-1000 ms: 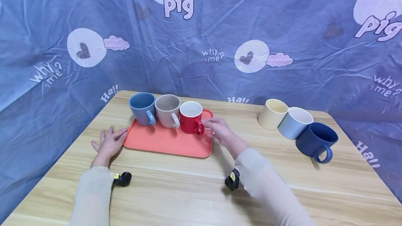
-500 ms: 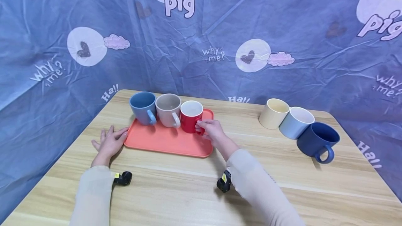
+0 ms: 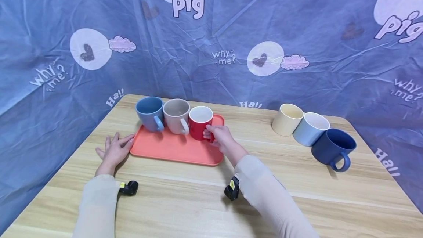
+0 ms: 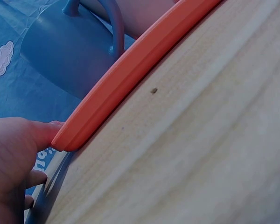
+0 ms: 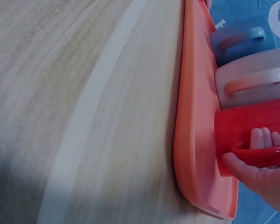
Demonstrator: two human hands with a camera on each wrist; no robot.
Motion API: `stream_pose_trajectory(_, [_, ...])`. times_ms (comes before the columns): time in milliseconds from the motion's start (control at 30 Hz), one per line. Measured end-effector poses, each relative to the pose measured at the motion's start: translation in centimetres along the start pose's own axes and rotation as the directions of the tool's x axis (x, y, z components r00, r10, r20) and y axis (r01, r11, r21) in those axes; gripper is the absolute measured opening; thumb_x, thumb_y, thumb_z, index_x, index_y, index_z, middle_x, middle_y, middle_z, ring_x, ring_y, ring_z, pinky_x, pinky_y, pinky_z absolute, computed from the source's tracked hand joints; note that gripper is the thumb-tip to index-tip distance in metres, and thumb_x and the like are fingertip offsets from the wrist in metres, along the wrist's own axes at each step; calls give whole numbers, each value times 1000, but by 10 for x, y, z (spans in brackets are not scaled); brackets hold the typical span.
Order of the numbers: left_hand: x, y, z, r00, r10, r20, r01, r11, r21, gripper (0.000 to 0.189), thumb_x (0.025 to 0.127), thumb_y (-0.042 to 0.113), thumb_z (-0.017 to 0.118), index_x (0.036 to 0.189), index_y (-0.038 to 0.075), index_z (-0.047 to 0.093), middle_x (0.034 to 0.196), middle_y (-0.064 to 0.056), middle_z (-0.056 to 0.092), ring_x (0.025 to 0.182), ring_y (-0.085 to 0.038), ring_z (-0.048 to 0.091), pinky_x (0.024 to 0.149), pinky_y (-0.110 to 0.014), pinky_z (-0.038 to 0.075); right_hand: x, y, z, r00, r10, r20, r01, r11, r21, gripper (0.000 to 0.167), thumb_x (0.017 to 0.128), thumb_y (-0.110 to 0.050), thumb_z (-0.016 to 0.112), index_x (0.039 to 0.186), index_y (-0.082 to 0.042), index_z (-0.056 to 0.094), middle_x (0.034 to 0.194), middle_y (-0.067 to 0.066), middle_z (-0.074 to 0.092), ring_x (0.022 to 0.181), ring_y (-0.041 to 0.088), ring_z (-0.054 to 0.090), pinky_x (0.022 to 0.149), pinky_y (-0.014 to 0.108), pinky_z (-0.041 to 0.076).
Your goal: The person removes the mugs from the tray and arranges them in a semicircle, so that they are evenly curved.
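A red mug (image 3: 197, 129) with a white inside stands upright at the right of a coral tray (image 3: 175, 151). My right hand (image 3: 222, 139) grips its handle; in the right wrist view, fingers pass through the handle (image 5: 259, 156). Left of the red mug on the same tray are a grey mug (image 3: 175, 120) and a blue mug (image 3: 148, 115), in a row along the back. My left hand (image 3: 115, 150) touches the tray's left edge with its fingers spread out, and the left wrist view shows its thumb against the tray's corner (image 4: 70, 140).
At the table's right side stand a cream mug (image 3: 285, 124), a light blue mug (image 3: 308, 133) and a navy mug (image 3: 332, 150), close together. A blue printed cloth (image 3: 211, 39) hangs behind the wooden table (image 3: 185, 201).
My right hand has moved left onto the red mug's handle and taken hold of it. The mug, the tray and my left hand have stayed in place.
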State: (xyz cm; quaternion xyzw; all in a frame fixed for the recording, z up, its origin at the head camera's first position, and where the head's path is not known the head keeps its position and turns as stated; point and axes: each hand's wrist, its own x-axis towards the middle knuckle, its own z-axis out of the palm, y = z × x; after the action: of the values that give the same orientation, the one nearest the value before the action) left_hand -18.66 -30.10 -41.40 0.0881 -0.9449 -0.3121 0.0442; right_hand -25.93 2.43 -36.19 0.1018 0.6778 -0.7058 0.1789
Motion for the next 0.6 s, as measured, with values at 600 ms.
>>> stream_pose_trajectory(600, [0,0,-1,1000,-7,5,7,1000,-2,53,90,45,33,125,7,45,135,-32,8,120,-48,-12,79,-64,-21,-6,-10,4,998,51,-44,-51,999,16,20,86,-9,51,95,6,58,74,11,59,61,17,57,76,38,45])
